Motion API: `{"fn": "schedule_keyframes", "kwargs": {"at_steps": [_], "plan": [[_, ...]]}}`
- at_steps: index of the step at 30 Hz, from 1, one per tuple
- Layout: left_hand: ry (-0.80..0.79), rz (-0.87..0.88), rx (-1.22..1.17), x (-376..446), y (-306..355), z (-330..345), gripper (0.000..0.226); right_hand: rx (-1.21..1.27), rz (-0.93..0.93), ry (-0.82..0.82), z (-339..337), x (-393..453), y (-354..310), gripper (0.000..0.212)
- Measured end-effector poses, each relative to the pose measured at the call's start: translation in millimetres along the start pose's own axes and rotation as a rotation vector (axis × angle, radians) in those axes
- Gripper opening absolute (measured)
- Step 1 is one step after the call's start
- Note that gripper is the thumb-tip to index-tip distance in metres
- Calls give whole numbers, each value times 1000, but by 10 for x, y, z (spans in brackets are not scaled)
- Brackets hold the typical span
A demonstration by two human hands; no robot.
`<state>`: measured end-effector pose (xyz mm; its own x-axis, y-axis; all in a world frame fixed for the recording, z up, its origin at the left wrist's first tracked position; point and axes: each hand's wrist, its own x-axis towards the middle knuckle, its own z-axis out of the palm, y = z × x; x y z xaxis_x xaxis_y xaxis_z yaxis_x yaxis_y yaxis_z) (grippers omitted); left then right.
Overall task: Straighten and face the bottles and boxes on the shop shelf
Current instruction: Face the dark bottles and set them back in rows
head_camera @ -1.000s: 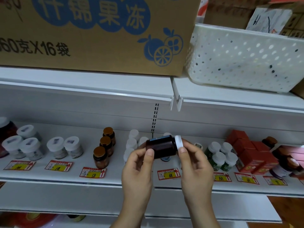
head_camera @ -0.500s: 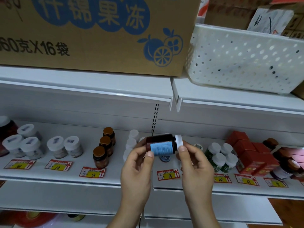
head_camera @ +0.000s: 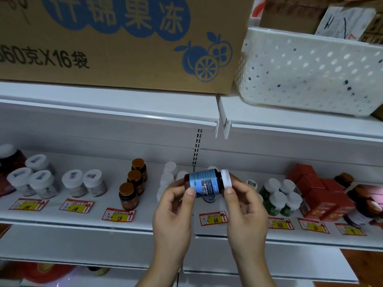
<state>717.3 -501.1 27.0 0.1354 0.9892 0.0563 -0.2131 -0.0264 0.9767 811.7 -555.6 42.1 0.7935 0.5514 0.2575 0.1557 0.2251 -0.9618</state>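
A dark bottle with a blue label and a white cap lies on its side in the air in front of the white shelf. My left hand pinches its base end, thumb on the label. My right hand pinches the cap end. The blue label faces me. Behind the hands stand white bottles and another blue-labelled bottle, partly hidden. Three brown bottles with bronze caps form a row to the left. Green bottles with white caps stand to the right.
White-lidded jars stand at the left, red boxes and dark bottles at the right. Price tags line the shelf front. A cardboard carton and a white perforated basket sit on the shelf above.
The bottle has been rolled between my fingers, bringing the blue label round from the top to face me. Both hands stay in nearly the same place.
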Motion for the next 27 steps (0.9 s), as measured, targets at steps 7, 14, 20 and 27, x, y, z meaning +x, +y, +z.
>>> {"fn": "schedule_keyframes", "kwargs": {"at_steps": [7, 14, 20, 27], "plan": [[9, 35, 117, 41, -45, -64, 20, 18, 5, 2, 14, 15, 12, 15], [-79, -130, 152, 147, -183, -48, 20, -5, -87, 6, 40, -33, 73, 37], [-182, -258, 50, 112, -168, 19, 31, -180, -305, -32, 41, -107, 116, 54], [-192, -297, -33, 84, -171, 47, 30, -229, -362, -4, -12, -98, 146, 42]]}}
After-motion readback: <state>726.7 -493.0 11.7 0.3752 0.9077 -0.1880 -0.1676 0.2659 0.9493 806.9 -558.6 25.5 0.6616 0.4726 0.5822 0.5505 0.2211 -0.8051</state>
